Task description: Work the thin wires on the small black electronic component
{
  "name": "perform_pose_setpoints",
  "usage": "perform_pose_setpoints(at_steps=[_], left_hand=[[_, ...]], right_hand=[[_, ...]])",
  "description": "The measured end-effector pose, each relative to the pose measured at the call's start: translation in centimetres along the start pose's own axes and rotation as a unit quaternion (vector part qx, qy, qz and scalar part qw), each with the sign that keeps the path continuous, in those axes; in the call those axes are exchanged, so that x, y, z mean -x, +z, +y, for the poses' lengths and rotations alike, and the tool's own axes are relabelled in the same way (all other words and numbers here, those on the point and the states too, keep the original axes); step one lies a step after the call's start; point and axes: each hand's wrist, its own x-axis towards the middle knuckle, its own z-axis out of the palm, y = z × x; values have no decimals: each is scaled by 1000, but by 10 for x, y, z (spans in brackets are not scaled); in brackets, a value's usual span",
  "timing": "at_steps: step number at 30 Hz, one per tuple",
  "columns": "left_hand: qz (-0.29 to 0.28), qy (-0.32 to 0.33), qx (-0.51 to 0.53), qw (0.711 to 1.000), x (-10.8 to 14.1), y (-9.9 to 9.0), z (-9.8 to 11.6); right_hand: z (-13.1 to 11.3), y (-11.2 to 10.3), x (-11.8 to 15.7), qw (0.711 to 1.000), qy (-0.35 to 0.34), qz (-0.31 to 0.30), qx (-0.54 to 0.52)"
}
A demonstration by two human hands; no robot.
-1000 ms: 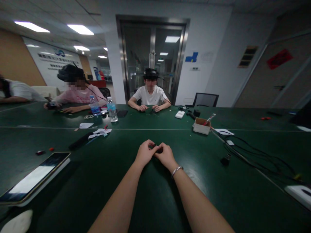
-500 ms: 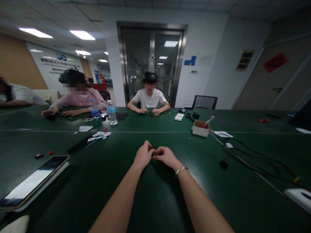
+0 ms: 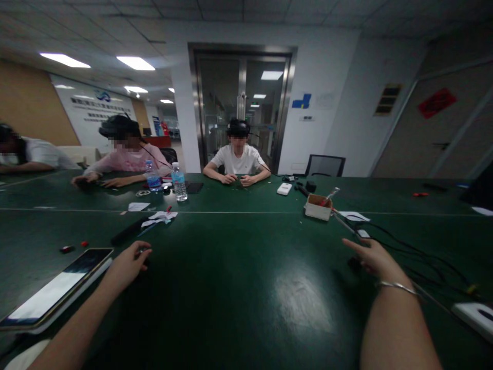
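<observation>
My left hand (image 3: 129, 261) is over the green table (image 3: 231, 288), just right of a phone (image 3: 57, 288) with a lit screen. Its fingers are curled in around something small that I cannot make out. Far off on the right, my right hand (image 3: 372, 257), with a bracelet at the wrist, hangs with the index finger stretched out and the fingers apart. Nothing shows in its grasp. Partly hidden beneath it is a small black object (image 3: 353, 263).
An open box (image 3: 318, 207) stands toward the back right, near black cables (image 3: 427, 252). Bottles (image 3: 179, 184), crumpled paper (image 3: 160, 218) and a dark long object (image 3: 129, 231) lie or stand at left. Across the table sit several people, one in a white shirt (image 3: 241, 158).
My hands, together around a small dark thing at the table's middle before, have parted. The left moved left beside the phone, the right moved right to the black object. The view tilted slightly up.
</observation>
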Motion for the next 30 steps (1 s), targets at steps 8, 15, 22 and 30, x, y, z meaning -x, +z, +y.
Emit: perform_pose_setpoints(at_steps=[8,15,22,30], left_hand=[[63,55,-139,987,9,-30,-51],[59,-4,-211,976,33,-37,-25],[85,57,-275,956,40,-41,-23],[29,-30,-287,957,35,-46,-25]], right_hand=[[-9,59,18,996,12,-49,-75],[-90,132,79,932,-96,-325,-130],[-116,206,122,901,-180,-367,-148],[-93,233,120,897,-222,-336,-185]])
